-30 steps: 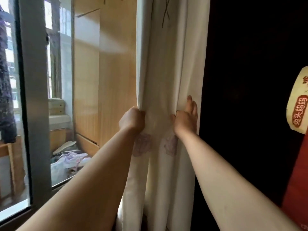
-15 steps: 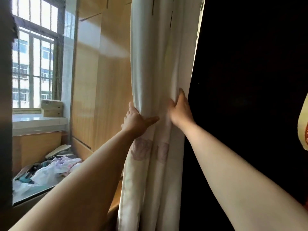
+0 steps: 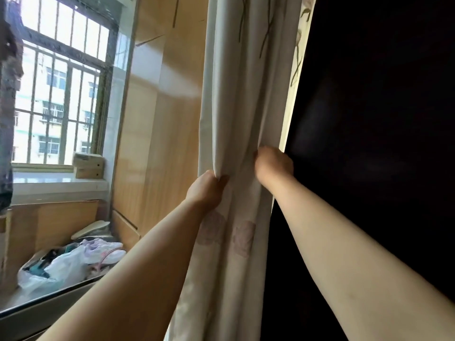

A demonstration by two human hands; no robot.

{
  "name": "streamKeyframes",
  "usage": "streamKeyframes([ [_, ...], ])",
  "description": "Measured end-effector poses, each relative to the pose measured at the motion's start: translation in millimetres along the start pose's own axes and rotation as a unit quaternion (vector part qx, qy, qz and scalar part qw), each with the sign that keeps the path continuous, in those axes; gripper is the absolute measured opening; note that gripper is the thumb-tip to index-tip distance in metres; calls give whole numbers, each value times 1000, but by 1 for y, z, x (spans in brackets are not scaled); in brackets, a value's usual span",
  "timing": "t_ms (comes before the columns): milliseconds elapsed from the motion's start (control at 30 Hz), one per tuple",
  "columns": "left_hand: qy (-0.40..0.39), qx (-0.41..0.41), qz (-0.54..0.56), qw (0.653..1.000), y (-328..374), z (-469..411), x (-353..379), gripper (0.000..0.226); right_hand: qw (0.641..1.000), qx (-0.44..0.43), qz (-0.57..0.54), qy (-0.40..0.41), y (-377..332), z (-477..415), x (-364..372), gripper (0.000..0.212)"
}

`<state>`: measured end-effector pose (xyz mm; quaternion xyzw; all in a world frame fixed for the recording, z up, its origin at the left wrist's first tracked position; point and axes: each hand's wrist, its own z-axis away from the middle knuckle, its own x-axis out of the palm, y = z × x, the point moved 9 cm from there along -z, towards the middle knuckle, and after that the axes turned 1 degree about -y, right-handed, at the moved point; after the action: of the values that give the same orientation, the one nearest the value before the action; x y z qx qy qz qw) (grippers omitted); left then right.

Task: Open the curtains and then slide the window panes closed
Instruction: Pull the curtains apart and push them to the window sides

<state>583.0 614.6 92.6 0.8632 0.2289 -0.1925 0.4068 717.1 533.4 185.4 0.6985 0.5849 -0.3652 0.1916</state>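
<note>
A white curtain (image 3: 236, 114) with a faint flower print hangs bunched into a narrow column in the middle of the view. My left hand (image 3: 205, 190) grips its left fold at about mid height. My right hand (image 3: 273, 166) is closed on its right edge, a little higher, against a dark surface (image 3: 369, 143). To the left the window opening (image 3: 86, 286) shows its dark lower frame; no pane covers this part, as far as I can tell.
Beyond the opening is a balcony with light wooden cabinets (image 3: 157, 143), a barred outer window (image 3: 56, 99), small boxes (image 3: 87, 164) on its sill, and plastic bags with clothes (image 3: 69, 264) on the floor. Dark fabric (image 3: 7, 119) hangs at the far left edge.
Both hands have gathered the curtain tighter toward the right and closed fully on it. The view has turned left, so the grey window frame post has left the view.
</note>
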Motion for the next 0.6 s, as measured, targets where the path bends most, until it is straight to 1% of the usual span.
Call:
streamKeyframes([
  [167,-21,-19,-11,1000,-14,-22,23,46,1000,18,4,-23,-1,-19,20,34],
  [267,-40,-28,-16,999,-22,-42,46,48,998,54,-15,-27,6,-34,39,36],
  [367,-55,-30,-13,998,-27,-62,67,45,994,99,-41,-24,17,-50,58,38],
  [467,-73,-39,-9,997,-33,-82,88,40,994,103,-6,-22,19,-68,75,38],
  [600,-90,-40,-4,995,-35,-98,110,33,991,132,15,-29,32,-82,86,37],
])
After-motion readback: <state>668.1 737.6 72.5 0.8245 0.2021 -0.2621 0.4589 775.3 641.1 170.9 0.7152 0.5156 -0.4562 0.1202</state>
